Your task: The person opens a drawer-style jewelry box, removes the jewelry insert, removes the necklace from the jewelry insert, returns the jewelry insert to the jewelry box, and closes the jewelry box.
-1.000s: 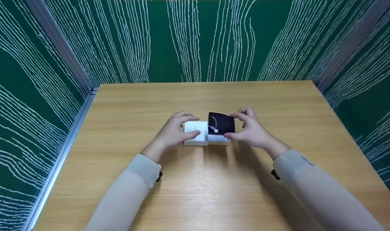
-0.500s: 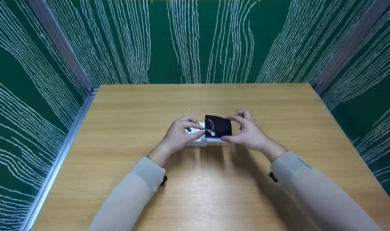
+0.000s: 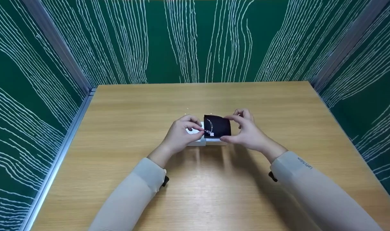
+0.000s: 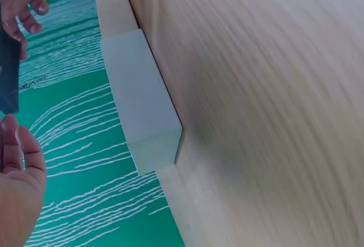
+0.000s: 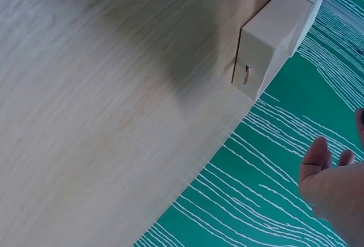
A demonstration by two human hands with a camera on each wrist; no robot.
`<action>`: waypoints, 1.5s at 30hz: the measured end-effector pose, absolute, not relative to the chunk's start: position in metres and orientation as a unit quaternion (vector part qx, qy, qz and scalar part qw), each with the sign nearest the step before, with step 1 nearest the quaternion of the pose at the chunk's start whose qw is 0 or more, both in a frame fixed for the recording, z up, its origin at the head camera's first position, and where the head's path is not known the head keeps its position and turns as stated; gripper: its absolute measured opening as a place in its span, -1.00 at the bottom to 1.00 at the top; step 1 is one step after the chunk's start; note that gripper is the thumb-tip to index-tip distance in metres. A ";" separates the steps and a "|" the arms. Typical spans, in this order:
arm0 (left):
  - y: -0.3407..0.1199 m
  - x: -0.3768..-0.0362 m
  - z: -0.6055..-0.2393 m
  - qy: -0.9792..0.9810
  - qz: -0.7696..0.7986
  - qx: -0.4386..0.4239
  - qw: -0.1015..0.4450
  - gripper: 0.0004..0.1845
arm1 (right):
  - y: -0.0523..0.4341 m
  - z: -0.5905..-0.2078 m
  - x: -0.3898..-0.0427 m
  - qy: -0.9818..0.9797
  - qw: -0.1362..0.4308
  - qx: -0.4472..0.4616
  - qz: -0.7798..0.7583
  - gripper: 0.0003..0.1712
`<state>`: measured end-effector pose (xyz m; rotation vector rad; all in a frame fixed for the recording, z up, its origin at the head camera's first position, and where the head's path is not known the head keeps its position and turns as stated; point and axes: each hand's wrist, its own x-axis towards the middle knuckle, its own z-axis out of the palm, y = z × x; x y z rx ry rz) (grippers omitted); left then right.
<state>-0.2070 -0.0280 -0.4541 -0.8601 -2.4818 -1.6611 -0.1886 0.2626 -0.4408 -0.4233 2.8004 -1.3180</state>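
Note:
A black jewellery pad (image 3: 221, 126) is held above the boxes by my right hand (image 3: 249, 134), thumb on its near edge and fingers on its far edge. On the pad's left part lies a thin silver bracelet (image 3: 211, 133) with a flower-shaped charm. My left hand (image 3: 182, 132) pinches the bracelet's end at the pad's left edge between thumb and forefinger. In the left wrist view, the dark pad (image 4: 8, 68) shows side-on between the hands. Under the hands, a white box lid (image 4: 139, 85) stands beside a box base (image 4: 116, 11), both partly hidden in the head view.
The boxes stand on a wooden table (image 3: 201, 183). Green walls (image 3: 268, 35) with white wavy lines enclose its back and sides. Tiny white specks (image 3: 187, 108) lie behind the left hand. A slot (image 5: 246, 74) shows in the box base's end.
My left hand has left the white lid and moved right to the pad's edge, taking the bracelet's end. The pad has shifted slightly left and towards me in my right hand.

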 end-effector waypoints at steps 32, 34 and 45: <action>-0.055 -0.202 -0.435 -0.804 -0.541 -0.245 0.027 -0.95 | 0.275 -0.433 -0.184 0.905 0.026 -0.099 -0.413 -0.08; -0.057 -0.202 -0.434 -0.802 -0.546 -0.240 0.028 -0.94 | 0.276 -0.432 -0.185 0.906 0.028 -0.097 -0.410 -0.08; -0.065 -0.201 -0.433 -0.804 -0.550 -0.223 0.039 -0.95 | 0.278 -0.437 -0.182 0.904 0.037 -0.089 -0.417 -0.07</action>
